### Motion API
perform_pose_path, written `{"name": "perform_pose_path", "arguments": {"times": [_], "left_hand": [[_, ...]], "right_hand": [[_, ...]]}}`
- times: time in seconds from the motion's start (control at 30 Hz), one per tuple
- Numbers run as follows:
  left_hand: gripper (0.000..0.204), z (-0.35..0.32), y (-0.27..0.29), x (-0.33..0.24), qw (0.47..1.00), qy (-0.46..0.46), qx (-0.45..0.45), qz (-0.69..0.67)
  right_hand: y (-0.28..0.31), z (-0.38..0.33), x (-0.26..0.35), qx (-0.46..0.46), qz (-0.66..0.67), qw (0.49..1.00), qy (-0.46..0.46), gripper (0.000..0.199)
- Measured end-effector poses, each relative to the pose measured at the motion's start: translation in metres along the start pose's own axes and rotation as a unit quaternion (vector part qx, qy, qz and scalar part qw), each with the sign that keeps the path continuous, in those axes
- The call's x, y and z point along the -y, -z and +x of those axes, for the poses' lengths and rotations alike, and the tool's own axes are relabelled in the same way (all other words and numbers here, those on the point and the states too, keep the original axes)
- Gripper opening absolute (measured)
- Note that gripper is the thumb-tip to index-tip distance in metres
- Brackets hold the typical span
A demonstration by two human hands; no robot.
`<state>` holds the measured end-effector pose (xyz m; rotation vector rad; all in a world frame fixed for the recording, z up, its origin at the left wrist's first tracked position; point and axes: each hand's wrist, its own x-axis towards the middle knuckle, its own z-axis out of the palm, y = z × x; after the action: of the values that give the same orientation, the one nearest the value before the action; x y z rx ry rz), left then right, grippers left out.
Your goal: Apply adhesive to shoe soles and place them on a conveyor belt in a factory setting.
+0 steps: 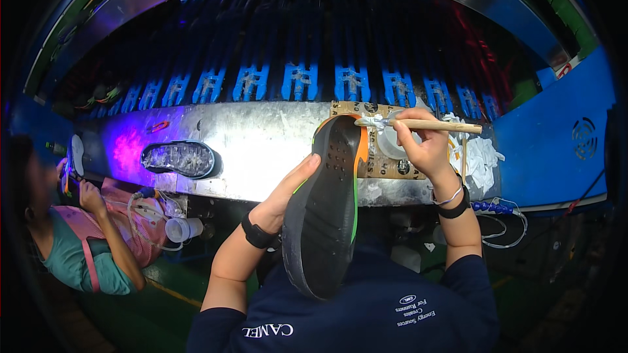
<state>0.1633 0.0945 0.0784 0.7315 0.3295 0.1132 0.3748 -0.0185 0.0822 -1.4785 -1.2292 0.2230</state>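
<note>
My left hand (286,188) is closed around the side of a long black shoe sole (322,216) with an orange and green edge. The sole is held up over the front of the metal bench, one end toward me. In my right hand (426,146) a brush with a wooden handle (448,125) is gripped, lying almost level. Its pale bristles are at the far orange rim of the sole; whether they touch it I cannot tell. Beneath the right hand stands a whitish translucent cup (388,144), partly hidden by the fingers.
Printed cardboard (378,168) lies under the cup, with crumpled white wipes (481,159) to its right. A second sole (178,159) rests on the metal bench (255,132). Blue clamp-like holders (300,82) line the far side. At left sits a co-worker (88,242) holding a shoe part.
</note>
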Motion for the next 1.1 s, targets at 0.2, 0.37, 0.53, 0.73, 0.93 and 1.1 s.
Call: {"name": "perform_pose_path", "arguments": {"times": [0.2, 0.37, 0.53, 0.73, 0.93, 1.1], "left_hand": [[0.045, -0.001, -0.001, -0.002, 1.000, 0.025, -0.008, -0.005], [0.045, -0.002, -0.005, 0.002, 0.998, 0.055, -0.011, -0.014], [0.045, 0.001, 0.009, 0.005, 0.999, 0.038, 0.014, -0.016], [0.047, 0.000, 0.011, 0.000, 1.000, 0.009, 0.014, -0.001], [0.050, -0.001, 0.013, -0.001, 1.000, -0.009, 0.013, 0.024], [0.053, 0.000, 0.013, -0.002, 0.997, -0.037, 0.007, 0.061]], "right_hand": [[-0.004, 0.004, 0.002, -0.010, 0.012, 0.999, 0.050, 0.011], [-0.014, 0.011, 0.004, -0.012, 0.024, 0.998, 0.060, 0.009], [-0.010, 0.006, 0.012, -0.061, 0.091, 0.994, 0.015, 0.008], [-0.010, -0.003, 0.000, -0.040, 0.056, 0.997, -0.016, 0.006], [-0.011, -0.005, -0.001, -0.023, -0.028, 0.998, 0.041, 0.004], [-0.014, -0.021, 0.010, 0.017, -0.029, 0.999, -0.030, 0.004]]}}
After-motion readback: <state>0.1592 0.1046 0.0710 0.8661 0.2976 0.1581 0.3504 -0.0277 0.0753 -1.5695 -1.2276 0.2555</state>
